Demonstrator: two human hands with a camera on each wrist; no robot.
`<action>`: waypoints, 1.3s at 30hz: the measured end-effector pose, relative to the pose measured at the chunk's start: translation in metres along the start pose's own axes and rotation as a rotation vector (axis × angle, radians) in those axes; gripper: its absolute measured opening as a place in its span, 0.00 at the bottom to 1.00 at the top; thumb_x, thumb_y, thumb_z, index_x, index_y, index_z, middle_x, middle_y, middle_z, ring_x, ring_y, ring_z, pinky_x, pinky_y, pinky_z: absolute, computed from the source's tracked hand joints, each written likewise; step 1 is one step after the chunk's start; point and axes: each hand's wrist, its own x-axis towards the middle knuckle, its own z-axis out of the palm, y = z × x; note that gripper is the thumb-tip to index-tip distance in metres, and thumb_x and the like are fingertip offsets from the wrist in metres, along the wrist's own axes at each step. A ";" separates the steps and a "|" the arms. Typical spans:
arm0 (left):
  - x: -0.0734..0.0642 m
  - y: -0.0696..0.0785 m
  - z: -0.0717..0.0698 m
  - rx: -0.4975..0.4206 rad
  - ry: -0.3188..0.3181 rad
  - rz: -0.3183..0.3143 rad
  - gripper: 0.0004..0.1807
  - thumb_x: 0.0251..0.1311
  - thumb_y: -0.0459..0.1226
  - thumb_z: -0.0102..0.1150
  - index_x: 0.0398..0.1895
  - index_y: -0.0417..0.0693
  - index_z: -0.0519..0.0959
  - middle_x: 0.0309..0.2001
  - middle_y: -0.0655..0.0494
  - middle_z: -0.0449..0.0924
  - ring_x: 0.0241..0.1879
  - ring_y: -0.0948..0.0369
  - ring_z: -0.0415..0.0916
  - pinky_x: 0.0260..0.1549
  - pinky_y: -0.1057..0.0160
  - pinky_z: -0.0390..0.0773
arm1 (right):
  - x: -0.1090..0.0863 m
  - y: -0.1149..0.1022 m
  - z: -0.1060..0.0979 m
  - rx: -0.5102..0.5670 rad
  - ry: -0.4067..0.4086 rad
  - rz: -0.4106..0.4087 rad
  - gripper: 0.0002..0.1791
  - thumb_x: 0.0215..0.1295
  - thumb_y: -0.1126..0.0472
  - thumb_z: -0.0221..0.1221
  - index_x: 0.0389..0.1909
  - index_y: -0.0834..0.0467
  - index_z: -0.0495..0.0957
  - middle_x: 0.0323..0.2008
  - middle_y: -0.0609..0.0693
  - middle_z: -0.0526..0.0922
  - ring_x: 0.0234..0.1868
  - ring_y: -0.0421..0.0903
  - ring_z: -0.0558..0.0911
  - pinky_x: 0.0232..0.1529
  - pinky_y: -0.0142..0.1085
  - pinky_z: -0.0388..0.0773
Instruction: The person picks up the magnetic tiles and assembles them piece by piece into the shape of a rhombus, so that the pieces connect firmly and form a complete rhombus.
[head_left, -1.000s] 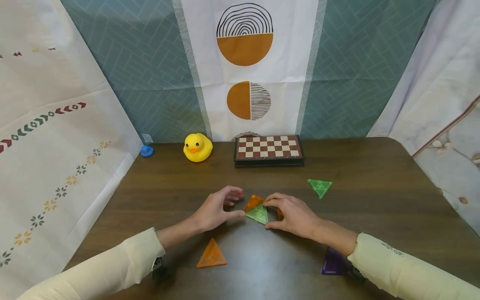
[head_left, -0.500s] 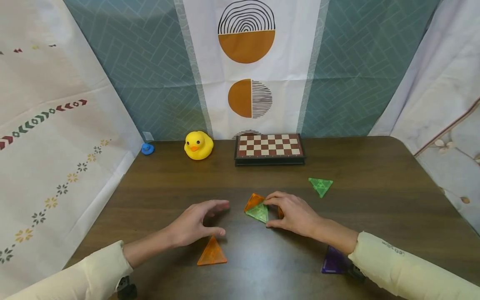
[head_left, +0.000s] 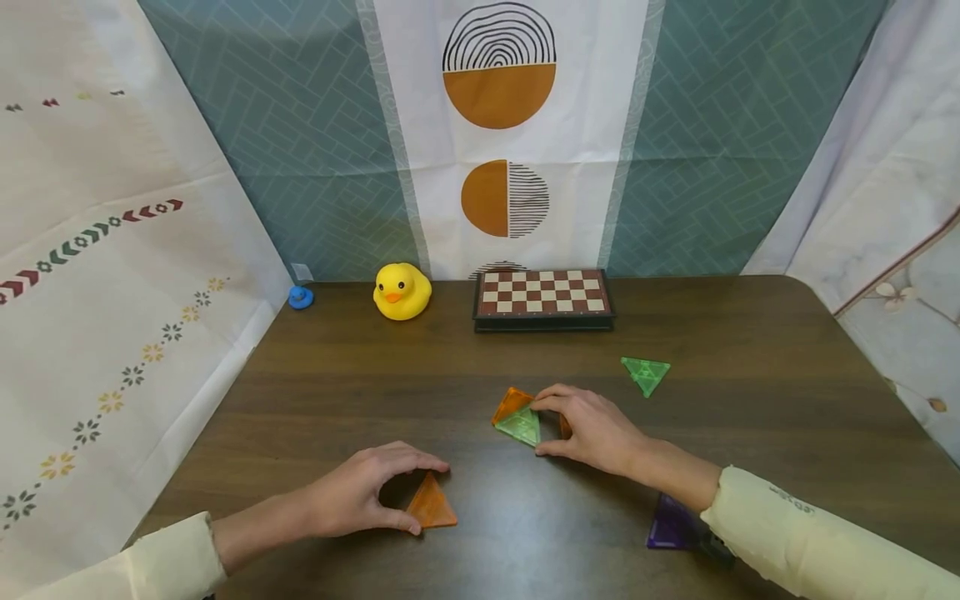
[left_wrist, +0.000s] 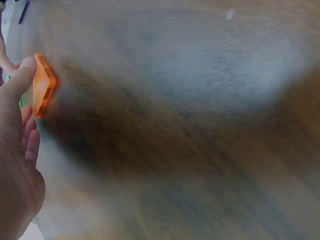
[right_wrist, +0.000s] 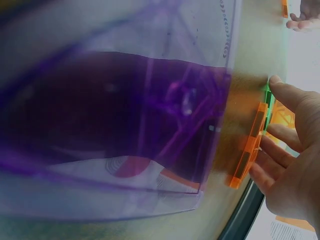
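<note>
In the head view, my left hand (head_left: 360, 493) arches over an orange triangular magnetic tile (head_left: 437, 510) on the table. Its thumb is at the lower left corner and its index finger near the top point; the left wrist view shows the tile (left_wrist: 44, 90) between thumb and fingers. Farther right, my right hand (head_left: 592, 429) pinches a green triangular magnetic tile (head_left: 522, 427) between thumb and index finger. Behind that tile lies an orange one (head_left: 512, 402). Another orange tile (head_left: 565, 427) is partly hidden under the right hand; the right wrist view shows its edge (right_wrist: 248, 150).
A loose green tile (head_left: 647, 375) lies to the right. A purple tile (head_left: 669, 527) sits beneath the right forearm and blocks much of the right wrist view. At the table's back stand a chessboard box (head_left: 543, 300), a yellow duck (head_left: 402, 292) and a small blue duck (head_left: 300, 297).
My left hand has moved away from the middle tiles, left and nearer to me, and come down around the separate orange tile. The right hand has stayed at the green tile.
</note>
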 end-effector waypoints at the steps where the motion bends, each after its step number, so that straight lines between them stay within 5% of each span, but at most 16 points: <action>1: -0.002 0.000 0.001 0.010 0.007 0.009 0.37 0.61 0.51 0.77 0.72 0.52 0.76 0.67 0.62 0.80 0.61 0.61 0.78 0.60 0.58 0.81 | 0.000 0.000 0.000 -0.001 0.000 0.000 0.31 0.58 0.48 0.80 0.60 0.59 0.86 0.59 0.50 0.83 0.35 0.38 0.76 0.44 0.40 0.82; 13: -0.012 -0.009 0.007 0.050 0.078 0.098 0.38 0.61 0.49 0.77 0.72 0.50 0.75 0.67 0.58 0.79 0.63 0.59 0.77 0.58 0.58 0.82 | 0.000 0.000 0.001 0.005 0.012 -0.008 0.31 0.57 0.49 0.80 0.60 0.59 0.86 0.59 0.50 0.83 0.36 0.39 0.76 0.44 0.41 0.82; 24: -0.010 -0.012 0.001 0.121 0.048 0.125 0.37 0.62 0.50 0.76 0.72 0.50 0.76 0.66 0.59 0.80 0.62 0.60 0.79 0.56 0.54 0.84 | -0.001 0.000 0.000 0.012 0.006 -0.009 0.31 0.58 0.50 0.80 0.59 0.59 0.86 0.59 0.50 0.83 0.29 0.34 0.71 0.37 0.34 0.77; 39: -0.007 -0.012 0.002 -0.024 0.052 0.123 0.31 0.64 0.39 0.75 0.70 0.44 0.77 0.61 0.55 0.84 0.57 0.59 0.83 0.50 0.62 0.86 | -0.001 -0.001 0.001 0.002 0.006 0.003 0.31 0.58 0.49 0.80 0.60 0.59 0.86 0.60 0.50 0.83 0.43 0.43 0.80 0.49 0.45 0.84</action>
